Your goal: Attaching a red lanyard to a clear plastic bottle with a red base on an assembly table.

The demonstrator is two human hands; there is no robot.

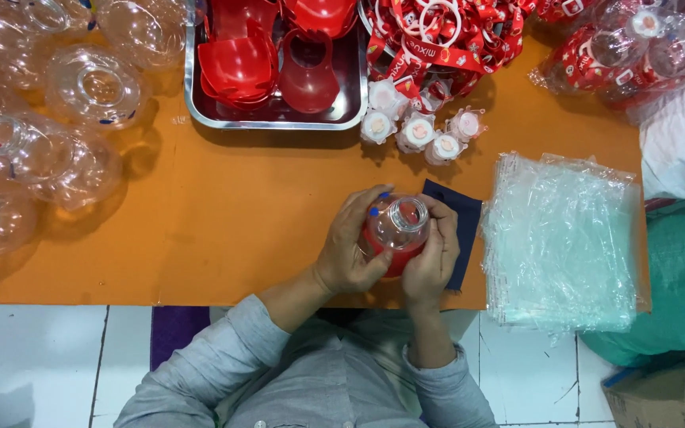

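Note:
A clear round plastic bottle (399,226) with a red lower part sits between both my hands above the near edge of the orange table (239,222). My left hand (350,246) wraps its left side, fingers with blue nails curled over the neck. My right hand (435,257) cups the bottle's right side. A dark blue cloth (464,218) lies under and to the right of my hands.
A metal tray (275,119) of red plastic shells stands at the back. Several clear empty bottles (49,150) crowd the left. Small capped pieces (418,131), red lanyards (445,40) and a stack of clear bags (560,238) lie at right.

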